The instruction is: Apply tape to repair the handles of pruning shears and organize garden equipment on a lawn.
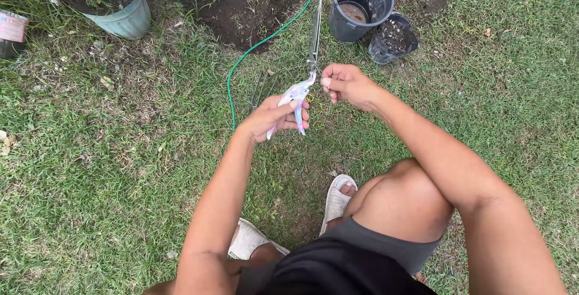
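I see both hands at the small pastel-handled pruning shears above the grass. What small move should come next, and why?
Probably a squeeze of the left hand. It grips the pastel-handled pruning shears by the handles, and the right hand pinches something thin right at the tip of the blades. What is pinched there is too small to tell. I cannot see whether the blades are already closed, so this is only a guess.

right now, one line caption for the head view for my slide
Crouched on grass, left hand grips pale patterned pruning shears; right hand pinches at their tip, near two black pots.

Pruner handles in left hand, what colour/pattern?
Pruner handles: pastel marbled, white with pink and blue. Head view.
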